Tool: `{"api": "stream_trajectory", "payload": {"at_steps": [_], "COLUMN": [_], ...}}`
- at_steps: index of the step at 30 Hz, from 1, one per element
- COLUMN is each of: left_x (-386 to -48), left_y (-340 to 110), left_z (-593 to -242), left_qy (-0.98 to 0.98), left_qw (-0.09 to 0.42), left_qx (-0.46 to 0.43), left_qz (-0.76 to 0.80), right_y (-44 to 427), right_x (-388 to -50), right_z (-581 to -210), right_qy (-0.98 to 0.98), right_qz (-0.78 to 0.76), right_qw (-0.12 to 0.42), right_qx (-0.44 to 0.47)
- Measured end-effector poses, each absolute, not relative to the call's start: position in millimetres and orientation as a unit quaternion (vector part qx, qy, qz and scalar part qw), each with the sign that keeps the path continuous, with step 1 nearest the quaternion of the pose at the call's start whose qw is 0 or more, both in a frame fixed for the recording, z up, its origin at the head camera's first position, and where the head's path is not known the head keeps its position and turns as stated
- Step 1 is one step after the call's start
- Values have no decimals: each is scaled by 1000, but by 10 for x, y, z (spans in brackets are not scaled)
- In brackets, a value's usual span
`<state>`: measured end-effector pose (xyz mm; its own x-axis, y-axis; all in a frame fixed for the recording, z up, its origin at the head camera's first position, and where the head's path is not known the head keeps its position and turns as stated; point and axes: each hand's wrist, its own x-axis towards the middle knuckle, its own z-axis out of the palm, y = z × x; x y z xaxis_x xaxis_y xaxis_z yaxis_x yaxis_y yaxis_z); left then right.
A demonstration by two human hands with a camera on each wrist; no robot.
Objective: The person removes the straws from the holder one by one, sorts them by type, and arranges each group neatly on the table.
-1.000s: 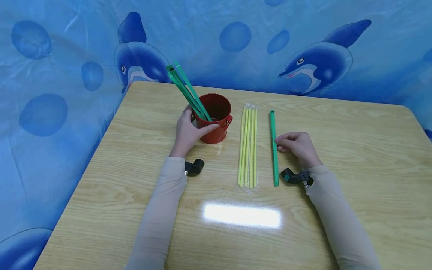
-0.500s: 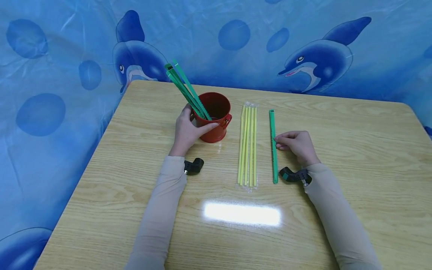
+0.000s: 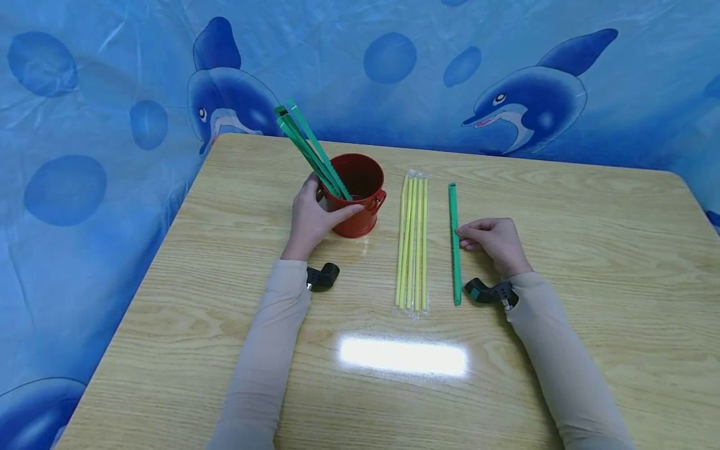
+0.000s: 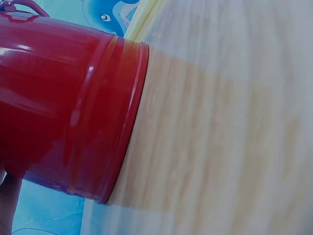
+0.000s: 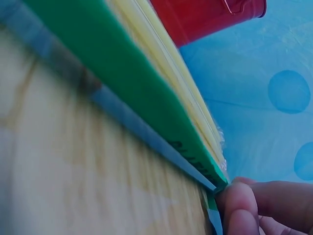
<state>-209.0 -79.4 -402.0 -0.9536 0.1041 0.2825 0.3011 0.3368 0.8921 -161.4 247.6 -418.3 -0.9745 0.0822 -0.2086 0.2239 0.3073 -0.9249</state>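
Observation:
A red metal bucket [image 3: 355, 220] stands upright on the table, and my left hand [image 3: 312, 220] grips its left side, thumb across the front below the rim. Several green wrapped straws [image 3: 316, 154] lean out of it to the upper left. In the left wrist view, the bucket's wall [image 4: 58, 107] fills the left part. My right hand [image 3: 495, 242] pinches the right edge of a single green wrapped straw [image 3: 454, 262] lying lengthwise on the table. Dark print shows on this straw in the right wrist view, where thumb and forefinger [image 5: 240, 198] meet at its edge.
Between the bucket and the single green straw lies a row of yellow straws [image 3: 413, 244] in clear plastic. The wooden table [image 3: 169, 337] carries a bright light reflection near the front. A blue dolphin-print sheet [image 3: 337, 75] hangs behind and at the left.
The single green straw and the right hand have shifted very slightly left and away. The left hand keeps its grip on the bucket. The view has tilted a little.

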Motion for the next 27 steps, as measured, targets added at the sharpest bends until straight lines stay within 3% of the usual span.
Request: {"api": "stream_trajectory", "payload": {"at_steps": [27], "left_x": [-2090], "left_y": [-800], "left_z": [-4023], "left_qy": [-814], "left_qw": [85], "left_qx": [-123], "left_qz": [-562], "right_y": [2456], "right_x": [-1596], "right_z": [-4202], "right_qy": [814], "right_qz": [-571], "right_qw": [52], "right_qx": [92]}}
